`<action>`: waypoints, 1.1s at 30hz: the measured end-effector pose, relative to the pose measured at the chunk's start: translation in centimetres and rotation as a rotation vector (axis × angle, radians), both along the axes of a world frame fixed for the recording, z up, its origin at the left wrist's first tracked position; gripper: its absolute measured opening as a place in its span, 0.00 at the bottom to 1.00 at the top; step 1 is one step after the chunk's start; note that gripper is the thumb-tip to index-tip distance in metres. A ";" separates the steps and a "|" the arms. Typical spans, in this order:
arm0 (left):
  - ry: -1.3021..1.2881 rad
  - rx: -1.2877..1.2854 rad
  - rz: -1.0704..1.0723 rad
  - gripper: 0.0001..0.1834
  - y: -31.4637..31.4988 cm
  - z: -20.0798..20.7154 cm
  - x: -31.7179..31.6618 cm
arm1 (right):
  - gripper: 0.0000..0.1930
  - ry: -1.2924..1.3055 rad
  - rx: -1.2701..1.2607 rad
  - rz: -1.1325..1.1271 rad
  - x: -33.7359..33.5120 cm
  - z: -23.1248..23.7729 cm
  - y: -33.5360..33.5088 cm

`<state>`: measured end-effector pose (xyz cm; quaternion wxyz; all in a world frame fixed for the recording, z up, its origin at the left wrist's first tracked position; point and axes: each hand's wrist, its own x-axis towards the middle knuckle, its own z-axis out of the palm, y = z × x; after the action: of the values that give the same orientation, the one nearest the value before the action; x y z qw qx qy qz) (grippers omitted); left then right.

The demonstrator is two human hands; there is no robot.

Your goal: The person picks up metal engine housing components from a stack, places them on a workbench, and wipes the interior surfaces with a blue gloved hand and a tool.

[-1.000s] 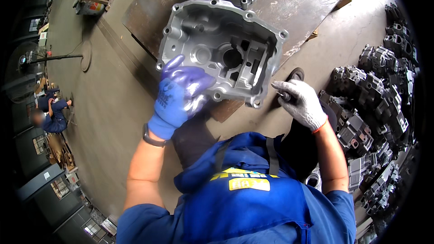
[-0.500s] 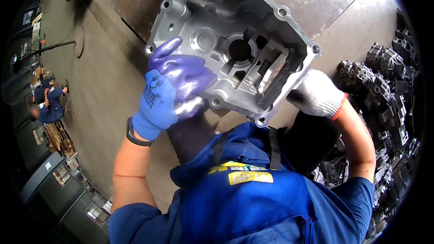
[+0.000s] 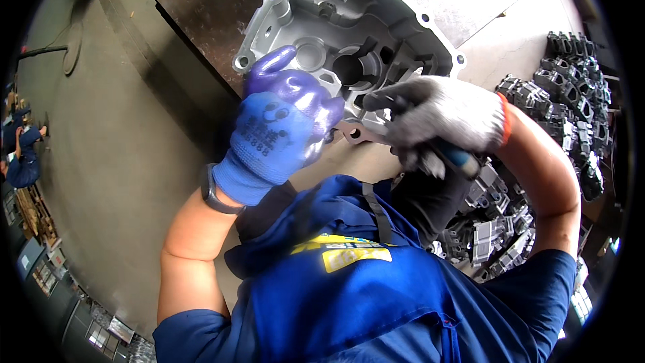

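A grey cast-metal gearbox housing [image 3: 295, 33] rests tilted at the edge of a metal-topped table, its hollow side facing me. My left hand [image 3: 285, 117], in a blue glove with a purple coated palm, is closed on the housing's near left rim, thumb lying up along the wall. My right hand [image 3: 440, 117], in a white knit glove with dark smudges, is at the near right rim, closed around a blue-handled tool [image 3: 458, 158]. The tool's working end is hidden and blurred, so its kind cannot be made out.
The brown metal tabletop [image 3: 201, 0] lies beyond the housing. Many similar metal castings [image 3: 571, 87] are piled on the floor at the right, with more castings [image 3: 494, 235] beside my leg. A pedestal-like stand [image 3: 74, 47] is at the left, and another person [image 3: 25, 151] sits at the far left.
My right hand has come from outside the right wall, left and over the near rim, bringing the tool into view. My left hand has shifted slightly right; the housing has tilted and the view has turned.
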<state>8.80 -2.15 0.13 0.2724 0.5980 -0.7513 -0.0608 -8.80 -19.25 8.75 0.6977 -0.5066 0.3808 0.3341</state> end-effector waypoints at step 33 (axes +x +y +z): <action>-0.013 0.061 -0.056 0.07 -0.6 -0.5 0.0 | 0.07 0.151 0.146 0.247 4.7 -6.8 -2.3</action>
<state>8.82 -2.74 -0.41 0.2475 0.5852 -0.7672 -0.0873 -4.12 -21.57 1.94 0.6554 -0.4711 0.3418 0.4814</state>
